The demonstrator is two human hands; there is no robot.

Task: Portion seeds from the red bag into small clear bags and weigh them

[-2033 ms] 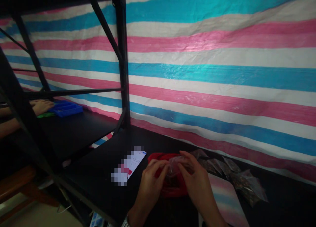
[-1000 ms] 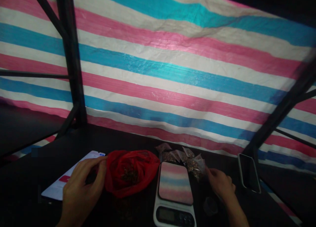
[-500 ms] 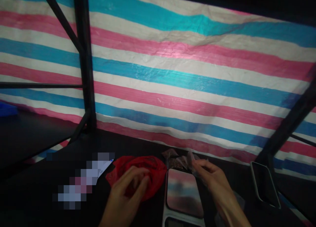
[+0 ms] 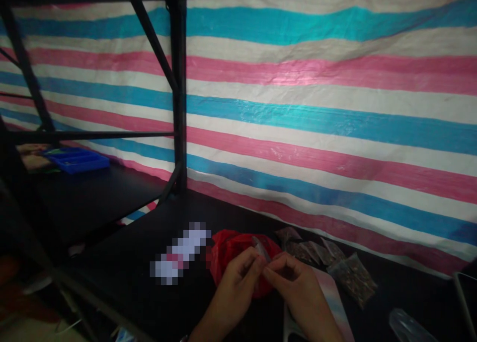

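Observation:
My left hand [image 4: 240, 277] and my right hand [image 4: 292, 282] meet over the red plastic bag [image 4: 233, 245], both with fingers pinched. Between their fingertips is a small clear plastic bag [image 4: 262, 248], its edge sticking up; my fingers hide much of it. The red bag lies crumpled and open on the black table, just behind my hands. Under my right wrist sits a flat scale [image 4: 337, 302] with a shiny plate, partly covered by the arm. Several small clear bags with brown bits inside lie behind the scale, the nearest filled bag [image 4: 354, 280] flat to its right.
A blurred-out strip [image 4: 181, 255] lies left of the red bag. Clear plastic bags [image 4: 410, 326] are at the lower right, a phone [image 4: 465, 295] at the right edge. Black posts [image 4: 179, 94] and striped sheeting stand behind. Another person's hand [image 4: 35, 158] is by a blue tray [image 4: 78, 161].
The view has swung left. My right hand has come away from the filled bags to meet my left hand over the red bag, and a clear bag is now between them.

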